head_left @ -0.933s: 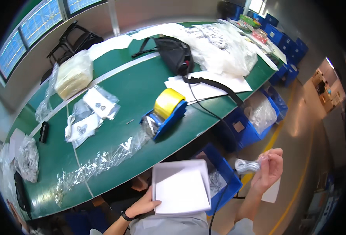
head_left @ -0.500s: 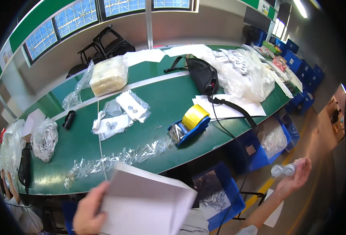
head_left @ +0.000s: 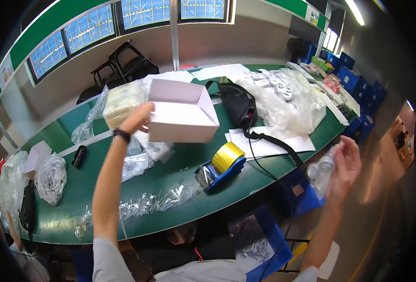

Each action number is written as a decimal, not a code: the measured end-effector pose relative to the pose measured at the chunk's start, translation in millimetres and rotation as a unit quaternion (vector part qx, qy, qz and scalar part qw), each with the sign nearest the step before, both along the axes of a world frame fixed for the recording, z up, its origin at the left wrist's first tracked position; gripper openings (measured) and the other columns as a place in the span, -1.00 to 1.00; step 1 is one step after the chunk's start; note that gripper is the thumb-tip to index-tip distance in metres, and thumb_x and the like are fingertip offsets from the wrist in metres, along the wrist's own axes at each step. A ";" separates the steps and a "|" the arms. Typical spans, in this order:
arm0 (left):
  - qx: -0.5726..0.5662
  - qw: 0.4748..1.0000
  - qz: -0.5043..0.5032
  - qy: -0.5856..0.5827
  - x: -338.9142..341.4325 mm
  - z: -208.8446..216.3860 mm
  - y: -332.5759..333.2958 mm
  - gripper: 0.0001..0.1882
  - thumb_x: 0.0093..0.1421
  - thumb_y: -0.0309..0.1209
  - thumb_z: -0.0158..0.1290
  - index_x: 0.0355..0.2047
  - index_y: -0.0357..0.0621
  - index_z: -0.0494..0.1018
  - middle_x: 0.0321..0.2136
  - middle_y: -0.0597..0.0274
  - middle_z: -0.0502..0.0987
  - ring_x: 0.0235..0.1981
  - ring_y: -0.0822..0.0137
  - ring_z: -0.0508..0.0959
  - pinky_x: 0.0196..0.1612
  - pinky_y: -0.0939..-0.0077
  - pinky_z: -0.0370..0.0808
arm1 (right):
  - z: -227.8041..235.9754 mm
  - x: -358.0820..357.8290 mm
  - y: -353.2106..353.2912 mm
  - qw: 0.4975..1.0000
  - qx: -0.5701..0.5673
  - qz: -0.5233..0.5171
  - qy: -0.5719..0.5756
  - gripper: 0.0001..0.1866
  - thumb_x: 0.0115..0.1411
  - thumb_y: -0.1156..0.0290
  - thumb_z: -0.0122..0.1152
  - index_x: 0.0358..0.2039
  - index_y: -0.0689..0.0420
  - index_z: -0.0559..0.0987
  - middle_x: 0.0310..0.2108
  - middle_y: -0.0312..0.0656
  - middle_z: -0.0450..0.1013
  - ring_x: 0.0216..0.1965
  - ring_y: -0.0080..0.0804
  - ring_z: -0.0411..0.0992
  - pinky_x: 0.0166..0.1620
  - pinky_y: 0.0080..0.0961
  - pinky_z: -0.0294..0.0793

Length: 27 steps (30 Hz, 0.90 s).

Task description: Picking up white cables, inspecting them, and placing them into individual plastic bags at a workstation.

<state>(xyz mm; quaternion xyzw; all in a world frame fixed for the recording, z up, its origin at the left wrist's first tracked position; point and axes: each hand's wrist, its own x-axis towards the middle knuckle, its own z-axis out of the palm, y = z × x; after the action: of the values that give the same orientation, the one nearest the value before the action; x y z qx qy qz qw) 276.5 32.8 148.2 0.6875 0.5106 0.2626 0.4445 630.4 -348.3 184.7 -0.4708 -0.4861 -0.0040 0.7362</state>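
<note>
My left hand (head_left: 136, 120) grips the left side of an open white box (head_left: 184, 129), held up over the green table with its inside showing. Nothing can be made out inside. Off the table's right edge, my right hand (head_left: 345, 171) has its fingers closed on a coiled white cable (head_left: 327, 163), partly blurred against a plastic bag behind it. Below the box stands a blue tape dispenser (head_left: 225, 175) with a yellow roll. Flat packets in see-through bags (head_left: 135, 167) lie partly hidden behind the box and my left arm.
A black waist bag (head_left: 238, 104) and a plastic bag of white coiled cables (head_left: 283, 94) lie to the right. Twist ties (head_left: 156, 201) are strewn along the near edge. Blue bins (head_left: 264, 244) stand below. Another person's arm (head_left: 12, 230) shows at far left.
My left hand has lifted the white box up and away over the table, turning its open side into view. My right hand has risen and moved slightly left with the coiled cable.
</note>
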 end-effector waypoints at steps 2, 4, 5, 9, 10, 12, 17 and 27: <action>-0.022 1.000 0.001 -0.020 13.2 -53.7 47.3 -0.47 0.16 -0.08 -0.12 -0.11 -0.35 0.38 -0.20 -0.11 0.48 -0.21 -0.04 0.56 -0.36 -0.05 0.58 | 1.6 -15.5 30.6 1.000 -0.014 -0.015 0.010 -0.70 0.21 0.65 0.11 -0.02 0.26 0.50 -0.28 -0.36 0.36 -0.25 -0.69 0.32 -0.16 -0.78 0.27; -0.030 0.999 0.010 -0.029 52.9 -73.9 44.3 -0.36 0.16 0.00 -0.14 -0.10 -0.45 0.36 -0.20 -0.24 0.47 -0.15 -0.15 0.55 -0.23 -0.06 0.54 | 0.4 -15.2 42.2 0.998 -0.055 -0.020 -0.015 -0.71 0.19 0.68 0.11 -0.06 0.26 0.52 -0.32 -0.39 0.35 -0.28 -0.70 0.32 -0.17 -0.79 0.28; -0.072 0.995 0.058 -0.036 66.0 -67.5 30.7 -0.32 0.17 0.02 -0.15 -0.09 -0.51 0.34 -0.19 -0.32 0.47 -0.10 -0.21 0.53 -0.14 -0.05 0.51 | -2.2 -18.0 51.3 0.997 -0.074 -0.003 -0.014 -0.72 0.18 0.68 0.11 -0.08 0.25 0.53 -0.34 -0.39 0.34 -0.29 -0.70 0.32 -0.17 -0.79 0.28; 0.415 0.907 0.072 0.032 100.5 -41.7 -36.6 -0.33 0.19 -0.10 0.12 0.05 -0.52 0.32 -0.07 -0.31 0.47 -0.01 -0.17 0.48 0.06 0.08 0.41 | -6.8 -19.3 76.2 0.995 -0.080 0.026 0.045 -0.75 0.15 0.68 0.14 -0.13 0.28 0.54 -0.39 -0.39 0.33 -0.38 -0.69 0.34 -0.25 -0.74 0.37; 0.371 0.928 -0.012 -0.018 109.1 -18.3 -70.7 -0.34 0.19 -0.13 0.14 0.08 -0.49 0.31 -0.04 -0.23 0.49 0.01 -0.10 0.50 0.06 0.13 0.42 | -6.3 -21.3 79.0 0.995 -0.078 0.036 0.050 -0.76 0.15 0.67 0.16 -0.13 0.28 0.55 -0.39 -0.37 0.34 -0.35 -0.68 0.35 -0.23 -0.72 0.39; 0.204 0.922 -0.306 -0.117 126.1 14.7 -130.5 -0.31 0.22 -0.14 0.13 0.25 -0.24 0.21 0.10 -0.10 0.43 0.10 0.00 0.46 0.14 0.24 0.40 | -4.4 -29.4 87.1 0.995 -0.080 0.038 0.042 -0.76 0.15 0.68 0.16 -0.14 0.28 0.55 -0.39 -0.37 0.34 -0.34 -0.67 0.35 -0.23 -0.71 0.40; 0.202 0.891 -0.335 -0.232 152.2 9.1 -196.6 -0.08 0.06 -0.14 0.30 0.27 -0.31 0.07 -0.01 -0.15 0.45 0.03 0.11 0.49 0.08 0.30 0.42 | 11.9 -82.3 105.3 0.997 -0.055 0.046 -0.029 -0.76 0.12 0.74 0.15 -0.17 0.29 0.55 -0.37 -0.31 0.36 -0.32 -0.64 0.34 -0.21 -0.73 0.40; -0.147 0.848 -0.340 -0.379 136.2 0.0 -196.2 -0.73 0.33 -0.36 -0.10 -0.03 -0.20 0.24 -0.36 0.12 0.42 -0.58 0.39 0.48 -0.46 0.50 0.50 | 12.8 -72.1 96.4 0.994 -0.050 0.028 -0.098 -0.77 0.07 0.68 0.25 -0.21 0.24 0.59 -0.42 -0.30 0.38 -0.37 -0.60 0.35 -0.21 -0.64 0.40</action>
<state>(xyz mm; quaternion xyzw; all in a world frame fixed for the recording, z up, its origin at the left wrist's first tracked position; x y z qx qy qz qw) 412.7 -163.4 148.2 0.5915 0.0690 0.2571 0.7611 558.3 -251.9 197.5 -0.4905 -0.5685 -0.0055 0.6605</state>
